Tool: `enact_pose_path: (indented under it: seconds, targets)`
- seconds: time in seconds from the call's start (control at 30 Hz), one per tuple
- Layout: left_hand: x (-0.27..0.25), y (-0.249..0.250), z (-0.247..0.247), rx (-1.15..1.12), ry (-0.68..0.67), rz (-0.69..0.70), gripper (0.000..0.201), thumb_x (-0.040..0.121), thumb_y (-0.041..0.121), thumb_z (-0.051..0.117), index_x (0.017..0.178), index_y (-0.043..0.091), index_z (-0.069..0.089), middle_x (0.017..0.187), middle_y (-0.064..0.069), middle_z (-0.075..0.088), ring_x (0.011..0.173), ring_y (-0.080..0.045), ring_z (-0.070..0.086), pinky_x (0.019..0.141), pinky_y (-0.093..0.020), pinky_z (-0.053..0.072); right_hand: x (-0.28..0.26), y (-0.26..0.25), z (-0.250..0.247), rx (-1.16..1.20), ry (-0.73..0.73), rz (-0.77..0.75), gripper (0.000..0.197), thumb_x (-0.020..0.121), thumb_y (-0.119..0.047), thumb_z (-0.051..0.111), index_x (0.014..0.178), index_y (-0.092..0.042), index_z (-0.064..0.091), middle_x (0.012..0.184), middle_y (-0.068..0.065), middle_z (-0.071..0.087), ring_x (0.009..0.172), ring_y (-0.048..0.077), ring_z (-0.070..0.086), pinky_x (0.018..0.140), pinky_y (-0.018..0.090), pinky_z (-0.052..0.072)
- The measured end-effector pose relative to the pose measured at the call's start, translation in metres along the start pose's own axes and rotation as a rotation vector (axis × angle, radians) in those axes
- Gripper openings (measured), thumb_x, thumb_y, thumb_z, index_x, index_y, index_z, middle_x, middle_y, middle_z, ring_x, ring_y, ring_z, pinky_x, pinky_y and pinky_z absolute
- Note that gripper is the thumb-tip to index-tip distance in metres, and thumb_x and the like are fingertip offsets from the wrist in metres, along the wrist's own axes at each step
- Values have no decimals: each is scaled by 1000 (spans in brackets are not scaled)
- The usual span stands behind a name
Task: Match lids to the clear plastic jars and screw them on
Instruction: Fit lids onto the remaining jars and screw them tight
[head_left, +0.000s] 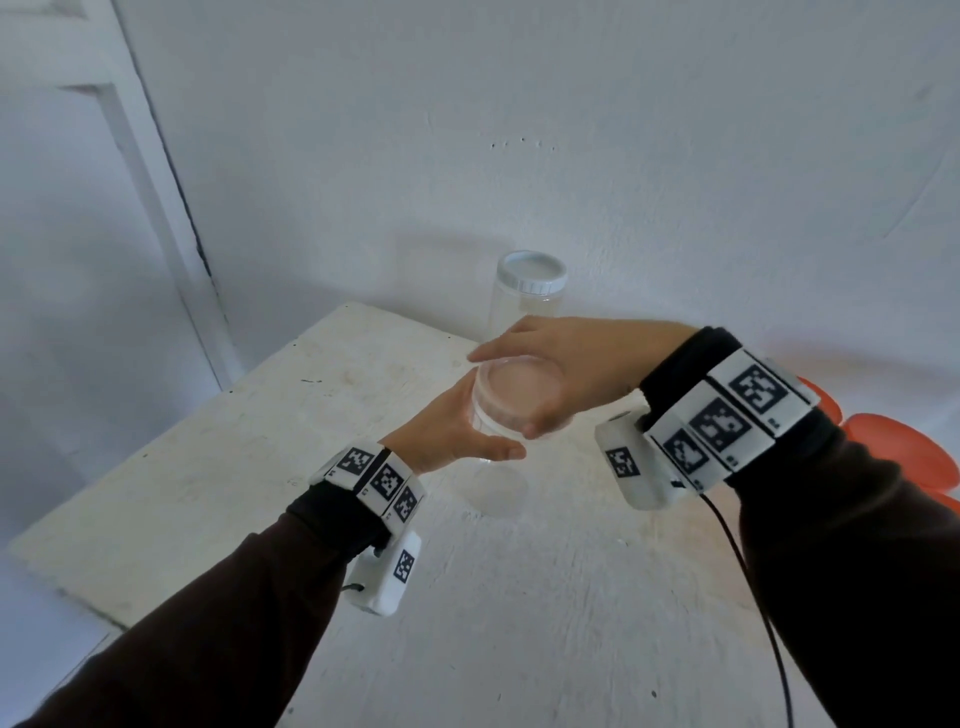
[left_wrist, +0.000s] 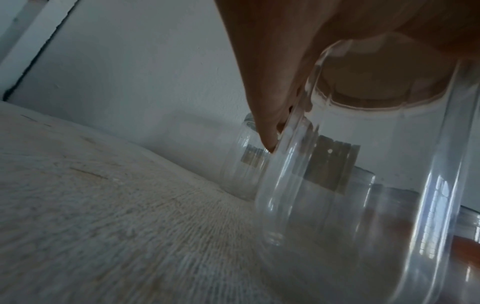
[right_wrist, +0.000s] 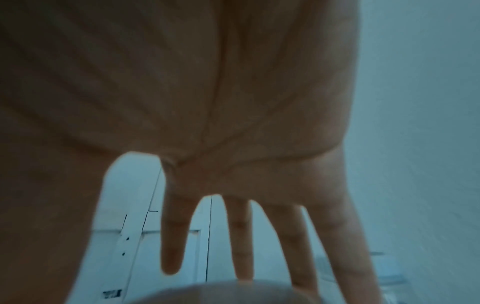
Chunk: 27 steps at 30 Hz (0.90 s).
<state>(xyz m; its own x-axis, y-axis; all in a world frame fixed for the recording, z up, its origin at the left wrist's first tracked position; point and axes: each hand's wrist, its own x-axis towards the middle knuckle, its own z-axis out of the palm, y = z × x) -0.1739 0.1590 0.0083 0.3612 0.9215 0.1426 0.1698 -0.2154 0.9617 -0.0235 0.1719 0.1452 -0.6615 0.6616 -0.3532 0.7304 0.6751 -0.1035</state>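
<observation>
A clear plastic jar (head_left: 496, 483) is at the middle of the white table (head_left: 208, 467). My left hand (head_left: 447, 431) grips its upper body from the left, thumb across the near side. A translucent lid (head_left: 519, 387) sits on the jar's mouth. My right hand (head_left: 550, 364) arches over it from the right, with the thumb on the near rim and the fingers round the far rim. The left wrist view shows the jar (left_wrist: 363, 185) close up with a fingertip (left_wrist: 267, 127) pressed to its wall. In the right wrist view the fingers (right_wrist: 241, 236) spread above the blurred lid (right_wrist: 233, 294).
A second clear jar with a white lid (head_left: 530, 275) screwed on stands at the table's back edge against the wall. Orange plastic pieces (head_left: 904, 452) lie at the right, behind my right wrist. A door frame (head_left: 156, 182) is at the left. A cable (head_left: 748, 582) hangs from my right wrist.
</observation>
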Motion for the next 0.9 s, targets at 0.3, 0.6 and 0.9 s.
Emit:
enact_pose_path:
  seconds: [0.3, 0.6, 0.9]
  targets:
    - [-5, -1, 7, 54, 143, -3, 97, 53, 39, 83, 136, 25, 35, 129, 9, 54, 118, -2, 50, 99, -24, 42, 9, 10, 14, -74, 249, -42, 70, 68, -62, 66, 131, -44, 42, 105, -9, 45, 95, 11, 46, 80, 25, 41]
    - [-18, -2, -3, 128, 295, -53, 103, 47, 41, 89, 132, 26, 34, 122, 18, 48, 113, 4, 47, 90, -17, 42, 15, 11, 35, 74, 381, -169, 65, 72, -58, 65, 130, -37, 44, 130, -10, 47, 114, 12, 48, 93, 34, 45]
    - [-5, -21, -84, 144, 475, -112, 84, 63, 18, 84, 132, 20, 35, 122, 9, 51, 112, -9, 50, 77, -12, 42, 71, 26, 42, 528, 889, 143, 58, 86, -28, 63, 134, -7, 36, 137, 9, 39, 120, 25, 44, 96, 34, 39]
